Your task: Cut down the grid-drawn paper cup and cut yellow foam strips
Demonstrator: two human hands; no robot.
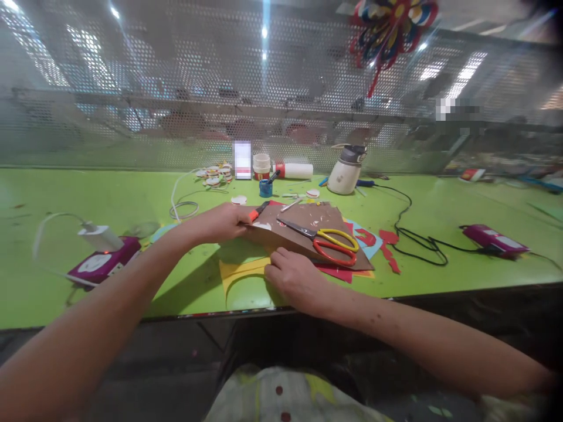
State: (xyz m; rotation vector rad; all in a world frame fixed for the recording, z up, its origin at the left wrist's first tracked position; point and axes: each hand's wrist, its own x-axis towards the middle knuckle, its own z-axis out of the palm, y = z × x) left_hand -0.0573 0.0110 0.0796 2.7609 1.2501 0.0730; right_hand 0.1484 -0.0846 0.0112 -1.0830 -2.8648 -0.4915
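Cardboard (303, 231), a brown sheet, lies on the green table (88, 193) straight ahead of the person, its left edge tilted up a little. The left hand (224, 223) is closed around that left edge. An orange cutter (258, 211) sits right at its fingertips, and I cannot tell whether the hand holds it too. The right hand (294, 278) is at the cardboard's near edge, half curled with the knuckles up and the fingertips touching the edge. Whether it pinches the sheet is hidden. Scissors (334, 241) with yellow and red handles lie on top of the cardboard. Yellow paper (240, 271) shows from under its near left corner. Red scraps (389, 246) lie just right of the cardboard, and a white jug (345, 173) stands behind it.
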